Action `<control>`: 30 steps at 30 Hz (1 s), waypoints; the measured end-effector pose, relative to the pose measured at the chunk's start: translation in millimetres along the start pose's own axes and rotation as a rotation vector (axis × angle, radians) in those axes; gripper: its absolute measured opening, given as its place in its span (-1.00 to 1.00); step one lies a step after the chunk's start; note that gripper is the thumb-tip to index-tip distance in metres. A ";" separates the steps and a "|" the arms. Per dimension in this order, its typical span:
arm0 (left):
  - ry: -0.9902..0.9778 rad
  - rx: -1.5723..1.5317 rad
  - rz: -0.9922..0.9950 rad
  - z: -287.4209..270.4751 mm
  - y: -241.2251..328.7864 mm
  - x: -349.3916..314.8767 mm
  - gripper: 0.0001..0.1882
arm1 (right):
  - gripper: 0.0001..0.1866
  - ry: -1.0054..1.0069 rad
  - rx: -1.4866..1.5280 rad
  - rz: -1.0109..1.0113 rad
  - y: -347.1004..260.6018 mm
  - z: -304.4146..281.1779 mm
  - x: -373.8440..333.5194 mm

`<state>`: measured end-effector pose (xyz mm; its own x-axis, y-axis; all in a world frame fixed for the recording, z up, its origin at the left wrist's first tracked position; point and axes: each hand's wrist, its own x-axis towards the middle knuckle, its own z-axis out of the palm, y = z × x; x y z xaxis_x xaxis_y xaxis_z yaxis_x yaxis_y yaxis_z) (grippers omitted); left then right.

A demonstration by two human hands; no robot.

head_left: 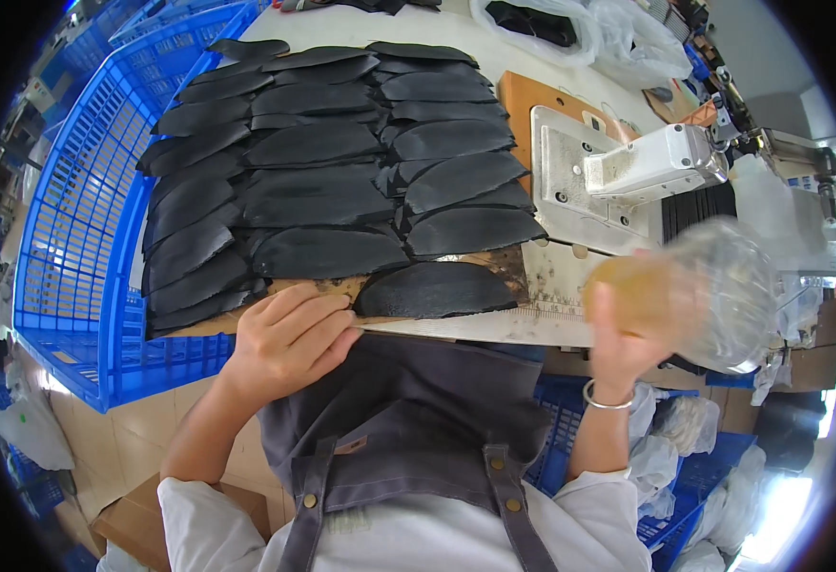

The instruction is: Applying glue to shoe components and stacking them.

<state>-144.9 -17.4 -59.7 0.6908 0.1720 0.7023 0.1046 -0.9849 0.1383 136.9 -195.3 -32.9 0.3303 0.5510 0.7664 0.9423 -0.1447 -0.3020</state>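
Note:
Black curved leather-like pieces [319,197] lie overlapped in three columns on a brown board [346,288]. One separate black piece [437,289] rests at the board's front edge. Beside it my left hand [296,329] has its fingers curled together at the board's edge; whatever they pinch, if anything, is hidden. Over the table's right front, my right hand [628,348] grips a clear plastic jar [728,296] with a round amber-yellow end, tilted sideways and smeared by motion.
A blue plastic crate [74,248] stands at the left. A white sewing machine [642,167] is set into the white table on the right, with ruler marks [547,310] at the front edge. Clear plastic bags [618,38] lie at the back. More blue crates [694,505] hold bags below right.

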 end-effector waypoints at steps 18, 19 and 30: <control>-0.477 -0.351 -0.288 63.2 41.1 110.9 -0.64 | -0.39 0.244 1.634 0.914 45.5 20.7 -16.8; -0.480 -0.355 -0.301 63.1 40.0 111.4 -0.65 | -0.38 0.246 1.627 0.912 45.2 21.0 -16.7; -0.395 -0.606 -0.607 44.6 29.2 106.7 -0.86 | -0.35 0.177 1.622 0.877 42.7 23.5 -15.3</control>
<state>-36.2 -28.8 -11.9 0.8443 0.5224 0.1189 0.2132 -0.5312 0.8200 170.8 -190.6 -70.8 0.7371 0.6652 0.1196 -0.4156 0.5857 -0.6959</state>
